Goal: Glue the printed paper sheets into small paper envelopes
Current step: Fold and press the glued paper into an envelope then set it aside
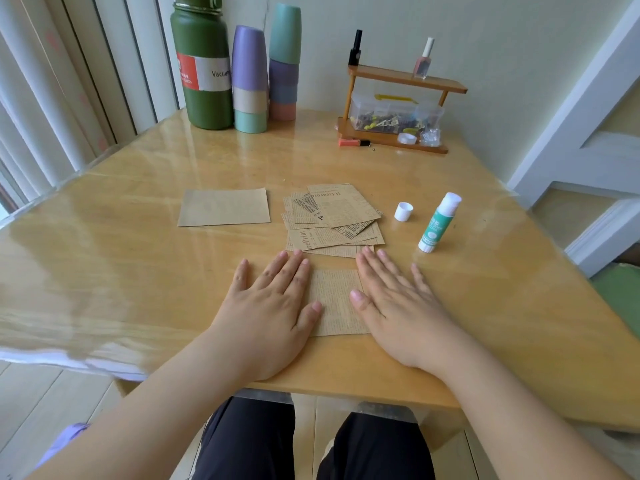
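Observation:
A folded brown printed paper [336, 299] lies near the table's front edge. My left hand [273, 306] lies flat on its left side with straight fingers, and my right hand [398, 306] presses flat on its right side. Just beyond my fingertips sits a loose pile of printed paper sheets [334, 216]. To the pile's left lies a plain brown rectangle of paper [224, 206], flat on the table. An uncapped green-and-white glue stick [439, 223] stands at the right, with its white cap [403, 212] beside it.
At the back left stand a green vacuum flask [204, 64] and stacked pastel cups [249, 81]. A small wooden shelf [398, 109] at the back right holds nail polish bottles and a clear box. An orange marker [353, 142] lies before it. The wooden table [104, 237] ends just under my wrists.

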Demonstrator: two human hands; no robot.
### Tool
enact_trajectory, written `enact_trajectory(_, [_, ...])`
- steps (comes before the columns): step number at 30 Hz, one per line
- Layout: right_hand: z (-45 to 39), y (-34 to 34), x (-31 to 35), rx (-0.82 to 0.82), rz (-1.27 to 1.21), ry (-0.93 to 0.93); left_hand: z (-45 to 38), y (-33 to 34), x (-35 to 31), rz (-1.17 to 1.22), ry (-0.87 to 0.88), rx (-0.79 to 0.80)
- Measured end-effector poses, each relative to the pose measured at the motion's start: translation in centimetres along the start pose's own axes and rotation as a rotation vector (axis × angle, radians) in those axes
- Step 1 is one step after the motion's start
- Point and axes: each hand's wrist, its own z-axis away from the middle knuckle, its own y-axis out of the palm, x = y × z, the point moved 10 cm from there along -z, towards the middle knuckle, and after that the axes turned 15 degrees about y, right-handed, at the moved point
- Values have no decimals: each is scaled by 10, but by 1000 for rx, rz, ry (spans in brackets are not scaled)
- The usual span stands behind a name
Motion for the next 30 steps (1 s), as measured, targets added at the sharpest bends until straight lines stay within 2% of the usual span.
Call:
enact_trajectory(7, [-1, -1, -1, -45, -53, -12, 0, -3, -1, 5, 10, -2])
enact_trajectory(11, [4, -18, 0, -59, -280, -80, 4, -11, -4, 72, 31, -29])
enact_trajectory(13, [13, -26, 8, -47, -317, -134, 4, -16, -13, 69, 70, -46])
enact_trajectory(16, [29, -20, 29, 2, -235, -203, 2, -11, -31, 58, 133, -33])
enact_trajectory(21, [35, 1, 37, 5, -70, -175, 1, 1, -40, 38, 157, 37])
enact_trajectory(30, [34, 2, 36, -9, -85, -181, 3, 0, -42, 7, 173, 56])
